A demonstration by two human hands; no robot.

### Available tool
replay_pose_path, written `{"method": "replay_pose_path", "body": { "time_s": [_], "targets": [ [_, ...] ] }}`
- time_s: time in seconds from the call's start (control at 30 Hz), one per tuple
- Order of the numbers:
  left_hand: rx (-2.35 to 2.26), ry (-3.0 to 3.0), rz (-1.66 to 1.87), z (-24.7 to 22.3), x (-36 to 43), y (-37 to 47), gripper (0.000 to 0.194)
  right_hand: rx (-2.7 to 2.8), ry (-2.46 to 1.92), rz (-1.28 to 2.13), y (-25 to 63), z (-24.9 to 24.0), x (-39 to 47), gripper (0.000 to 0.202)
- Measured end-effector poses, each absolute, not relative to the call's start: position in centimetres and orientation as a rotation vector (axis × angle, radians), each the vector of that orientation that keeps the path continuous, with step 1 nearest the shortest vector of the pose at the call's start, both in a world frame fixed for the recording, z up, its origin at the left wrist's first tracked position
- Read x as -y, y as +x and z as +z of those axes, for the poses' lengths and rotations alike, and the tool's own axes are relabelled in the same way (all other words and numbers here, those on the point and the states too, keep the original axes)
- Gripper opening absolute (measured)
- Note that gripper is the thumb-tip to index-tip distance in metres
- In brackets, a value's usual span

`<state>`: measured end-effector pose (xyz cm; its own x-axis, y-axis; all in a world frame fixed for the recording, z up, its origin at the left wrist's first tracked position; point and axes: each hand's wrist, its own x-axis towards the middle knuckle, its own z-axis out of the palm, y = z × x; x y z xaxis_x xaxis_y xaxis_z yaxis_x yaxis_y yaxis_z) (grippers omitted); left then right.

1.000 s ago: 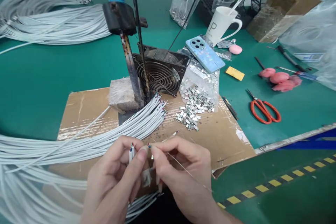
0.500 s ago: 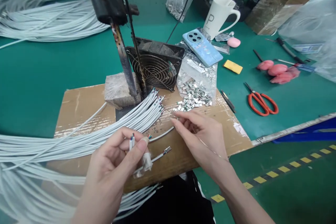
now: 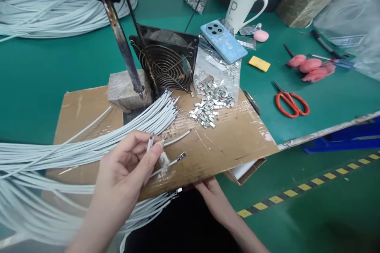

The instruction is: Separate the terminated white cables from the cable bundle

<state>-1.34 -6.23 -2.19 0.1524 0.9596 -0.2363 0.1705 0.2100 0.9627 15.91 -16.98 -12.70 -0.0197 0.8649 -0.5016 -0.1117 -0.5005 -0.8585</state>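
My left hand (image 3: 127, 164) pinches a few white cable ends (image 3: 151, 142) between thumb and fingers, their stripped coloured tips pointing up. Two more thin cables run out from under its thumb; one ends in a small metal connector (image 3: 181, 155) lying on the cardboard sheet (image 3: 231, 142). My right hand (image 3: 212, 195) is low at the cardboard's front edge, fingertips tucked beneath it, beside cable ends (image 3: 175, 193) hanging there. Whether it grips anything is hidden. A thick bundle of white cables (image 3: 89, 148) crosses the cardboard from the left.
A soldering iron (image 3: 121, 47) leans onto a block (image 3: 123, 91) beside a black fan (image 3: 166, 61). Loose metal shells (image 3: 208, 106) spill from a plastic bag. A phone (image 3: 223, 41), white mug (image 3: 242, 4), red scissors (image 3: 289, 102), yellow pad (image 3: 259, 63) and pink items (image 3: 310, 66) lie on the green mat.
My right hand left the cable tip, reached toward the metal shells, then dropped below the cardboard's front edge. My left hand kept its hold on the cable ends. The view tilted downward.
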Motion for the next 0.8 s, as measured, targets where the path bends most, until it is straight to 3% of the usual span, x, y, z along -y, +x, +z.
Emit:
{"method": "replay_pose_path", "body": {
  "time_s": [0.17, 0.33, 0.8],
  "targets": [
    [-1.352, 1.420, 0.788, -2.7, 6.1, -1.2, 0.006, 0.626, -1.214, 1.877, 14.4, -12.2, 16.7, 0.026],
    [-1.390, 1.523, 0.767, -2.8, 6.4, -1.2, 0.009, 0.495, -1.160, 1.821, 15.3, -9.2, 17.4, 0.046],
    [-1.382, 1.464, 0.846, -2.0, 7.7, -2.6, 0.004, 0.400, -1.138, 1.774, 15.2, -8.4, 18.0, 0.044]
  ]
}}
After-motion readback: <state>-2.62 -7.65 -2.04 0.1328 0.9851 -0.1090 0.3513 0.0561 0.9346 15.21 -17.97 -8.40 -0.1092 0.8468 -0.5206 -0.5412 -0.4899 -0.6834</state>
